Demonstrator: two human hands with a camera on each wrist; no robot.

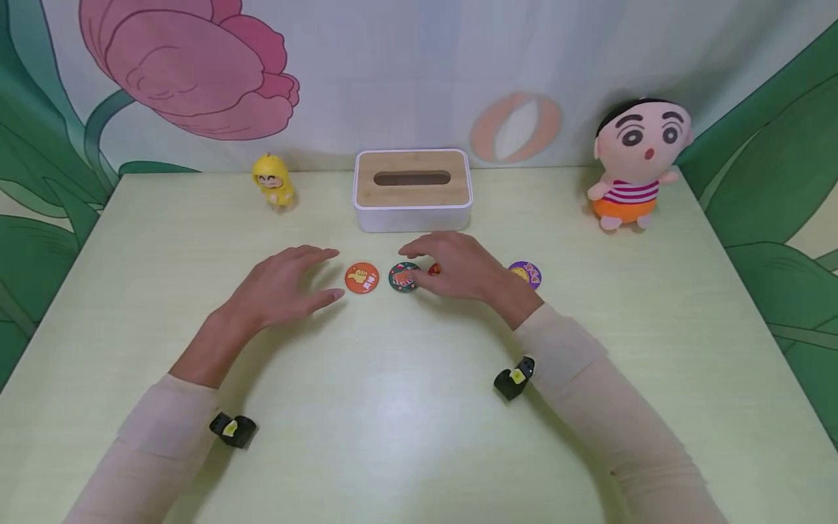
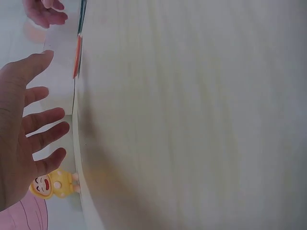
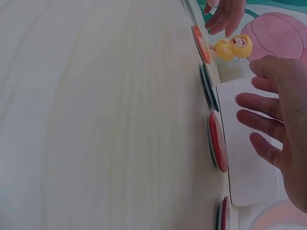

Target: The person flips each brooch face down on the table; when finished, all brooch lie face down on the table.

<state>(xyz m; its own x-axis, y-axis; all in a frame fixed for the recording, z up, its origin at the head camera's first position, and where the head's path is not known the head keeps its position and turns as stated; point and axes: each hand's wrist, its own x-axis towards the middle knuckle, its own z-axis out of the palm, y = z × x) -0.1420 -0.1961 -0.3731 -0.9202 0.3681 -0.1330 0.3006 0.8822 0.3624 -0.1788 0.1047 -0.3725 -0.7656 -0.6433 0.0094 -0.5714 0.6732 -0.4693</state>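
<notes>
Several round badges lie in a row. My left hand (image 1: 283, 287) has its fingers spread and the thumb apart, left of an orange badge (image 1: 361, 278) with a thumbs-up picture, holding nothing. Over the row is my right hand (image 1: 455, 266), its thumb and fingers apart around a dark green badge (image 1: 399, 277). In the right wrist view that hand stands clear of the badges. A red badge (image 3: 218, 142) is mostly hidden by it in the head view. A purple badge (image 1: 533, 273) shows partly beside my right wrist. Another badge's edge (image 3: 225, 215) appears lowest in the right wrist view.
Behind the row stands a white tissue box (image 1: 412, 220) with a wooden slotted lid. A small yellow figurine (image 1: 275, 182) is at the back left of the table (image 1: 366, 422), and a plush doll (image 1: 631, 164) sits at the back right against a printed curtain.
</notes>
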